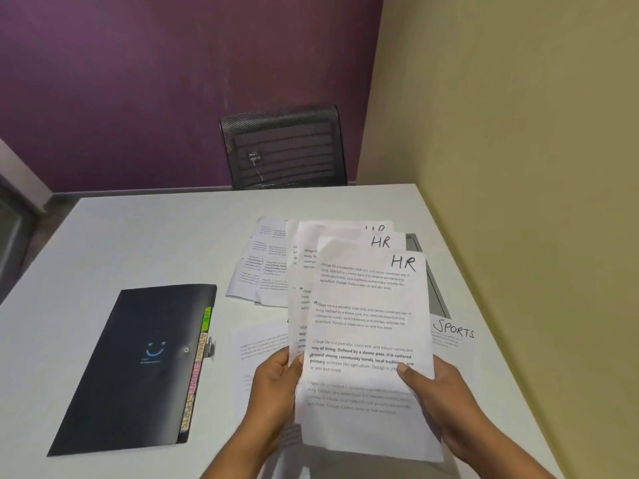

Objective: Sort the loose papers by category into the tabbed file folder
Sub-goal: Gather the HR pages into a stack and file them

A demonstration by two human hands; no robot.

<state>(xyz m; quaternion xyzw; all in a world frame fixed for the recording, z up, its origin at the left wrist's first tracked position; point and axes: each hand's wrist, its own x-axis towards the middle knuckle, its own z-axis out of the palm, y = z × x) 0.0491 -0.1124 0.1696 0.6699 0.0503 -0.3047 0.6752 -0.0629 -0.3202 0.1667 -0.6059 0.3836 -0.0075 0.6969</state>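
Observation:
Three printed sheets marked HR are fanned out above the table, held by both hands. My left hand grips their lower left edge and my right hand pinches the lower right edge with the thumb on top. The black tabbed file folder lies shut on the table to the left, with coloured tabs reading HR, ADMIN, FINANCE and SPORTS along its right side. A sheet marked SPORTS lies on the table right of the held sheets. More loose papers lie behind, and another sheet lies under my left hand.
The white table meets a beige wall on the right. A grey flat object lies partly under the papers near that wall. A black mesh chair stands behind the far table edge against a purple wall.

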